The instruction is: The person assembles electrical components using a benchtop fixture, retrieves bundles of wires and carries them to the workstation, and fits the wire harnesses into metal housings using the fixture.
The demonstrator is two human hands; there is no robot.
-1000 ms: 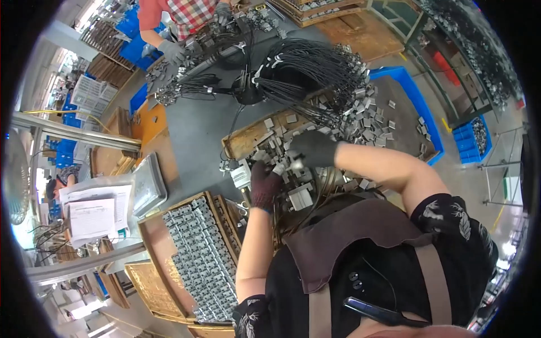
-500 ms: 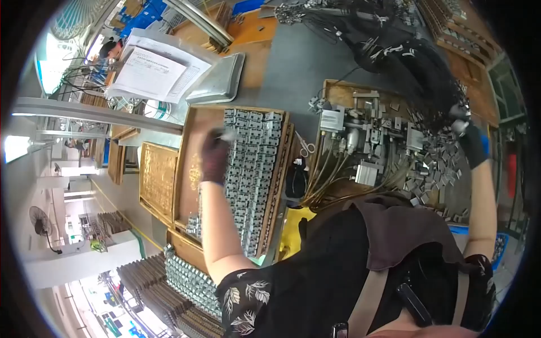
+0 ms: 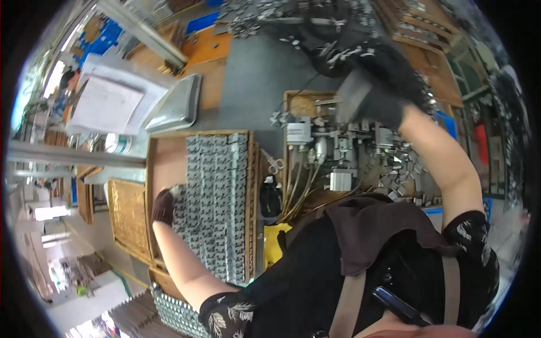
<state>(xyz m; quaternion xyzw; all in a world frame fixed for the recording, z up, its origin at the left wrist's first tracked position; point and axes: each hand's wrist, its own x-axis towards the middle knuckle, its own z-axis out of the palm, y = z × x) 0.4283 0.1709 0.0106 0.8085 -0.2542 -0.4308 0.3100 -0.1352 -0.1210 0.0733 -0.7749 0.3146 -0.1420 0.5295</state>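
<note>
My left hand point(image 3: 164, 207), in a dark maroon glove, is at the left edge of the rows of small grey metal parts point(image 3: 217, 180) in a wooden tray point(image 3: 169, 147). Its fingers are bent together around something pale at the tips, too small to make out, touching or just over the row. My right hand point(image 3: 380, 107), in a dark glove, is smeared by motion above the metal clamping fixture point(image 3: 344, 143). A grey blur shows at its fingers; whether it holds anything is unclear. Loose metal pieces point(image 3: 403, 174) are heaped beside the fixture.
Scissors point(image 3: 274, 164) lie between the tray and the fixture's wooden board. Hoses point(image 3: 301, 191) run from the fixture toward my body. A bundle of black cables point(image 3: 389, 65) lies behind it. Papers point(image 3: 107, 104) and a metal lid-like tray point(image 3: 177, 104) stand at the back left.
My left hand has moved down along the left side of the rows, toward me. My right hand has swung left from the loose pieces to above the fixture. The view has shifted too.
</note>
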